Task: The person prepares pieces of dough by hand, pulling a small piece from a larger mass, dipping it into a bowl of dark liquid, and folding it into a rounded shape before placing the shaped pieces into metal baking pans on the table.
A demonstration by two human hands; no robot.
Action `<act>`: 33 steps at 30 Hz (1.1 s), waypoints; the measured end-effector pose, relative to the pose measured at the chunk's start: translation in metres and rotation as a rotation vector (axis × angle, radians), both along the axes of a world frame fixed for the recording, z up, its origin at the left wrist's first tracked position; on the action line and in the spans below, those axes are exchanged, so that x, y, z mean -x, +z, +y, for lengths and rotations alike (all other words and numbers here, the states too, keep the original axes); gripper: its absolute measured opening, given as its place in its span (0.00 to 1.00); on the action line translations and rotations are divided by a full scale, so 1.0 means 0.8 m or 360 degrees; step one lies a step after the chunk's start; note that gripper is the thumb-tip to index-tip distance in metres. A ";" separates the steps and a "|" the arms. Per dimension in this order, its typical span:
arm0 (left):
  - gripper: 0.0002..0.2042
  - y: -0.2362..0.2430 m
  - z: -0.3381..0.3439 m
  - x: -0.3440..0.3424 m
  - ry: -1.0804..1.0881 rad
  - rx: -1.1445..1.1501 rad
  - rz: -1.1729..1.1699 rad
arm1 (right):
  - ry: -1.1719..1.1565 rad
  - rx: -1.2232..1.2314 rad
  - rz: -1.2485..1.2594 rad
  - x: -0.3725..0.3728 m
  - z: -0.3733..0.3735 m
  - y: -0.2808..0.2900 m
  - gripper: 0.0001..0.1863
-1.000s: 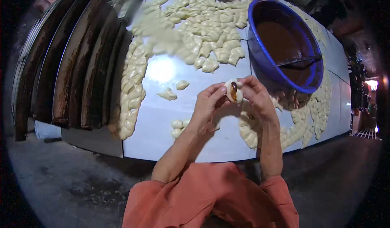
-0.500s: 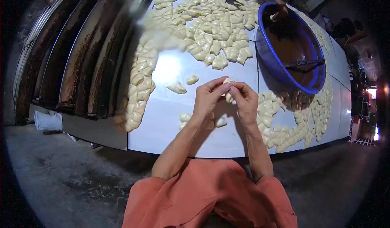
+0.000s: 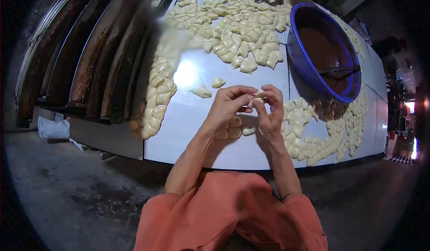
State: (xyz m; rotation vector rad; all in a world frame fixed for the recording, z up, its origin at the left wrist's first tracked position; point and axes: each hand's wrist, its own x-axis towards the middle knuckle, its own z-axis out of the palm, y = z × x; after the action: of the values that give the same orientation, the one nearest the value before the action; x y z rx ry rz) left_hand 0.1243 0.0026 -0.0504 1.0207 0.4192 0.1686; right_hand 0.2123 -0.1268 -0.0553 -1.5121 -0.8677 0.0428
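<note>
Two-handed grip on a small dough piece [image 3: 257, 101]

Nearest the viewer, coral sleeves [image 3: 156, 210] cover the upper arms. Several pale dough lumps [image 3: 234, 130] lie on the white tabletop [image 3: 179, 146] just below the hands. Left hand [image 3: 229, 104] and right hand [image 3: 271, 114] meet above it, both pinching the dough piece between their fingertips. Beyond, two loose pieces [image 3: 218, 82] lie near each other. At right stands a blue basin [image 3: 299, 63] of brown filling [image 3: 320, 45]; farther off spreads a dense field of shaped dough [image 3: 248, 31].
</note>
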 end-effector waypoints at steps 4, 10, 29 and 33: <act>0.12 -0.001 -0.012 0.006 0.0011 -0.0015 -0.0093 | -0.0103 0.0002 -0.0138 0.000 0.007 -0.015 0.07; 0.13 0.004 -0.020 0.014 0.0062 -0.0027 -0.0009 | -0.0148 0.0267 0.0088 -0.007 -0.003 -0.014 0.08; 0.29 -0.042 -0.031 0.073 -0.0363 -0.2275 0.0138 | 0.0617 0.1222 0.0143 0.010 -0.065 0.031 0.24; 0.20 -0.042 -0.031 0.073 -0.0343 -0.2159 0.0140 | 0.0595 0.1349 -0.0110 0.012 -0.069 0.017 0.22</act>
State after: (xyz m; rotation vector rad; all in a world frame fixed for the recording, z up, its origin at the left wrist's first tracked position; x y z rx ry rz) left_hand 0.0659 -0.0220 -0.0838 2.4016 0.2322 0.2132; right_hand 0.2024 -0.1824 -0.0414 -2.1052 -1.2661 0.7114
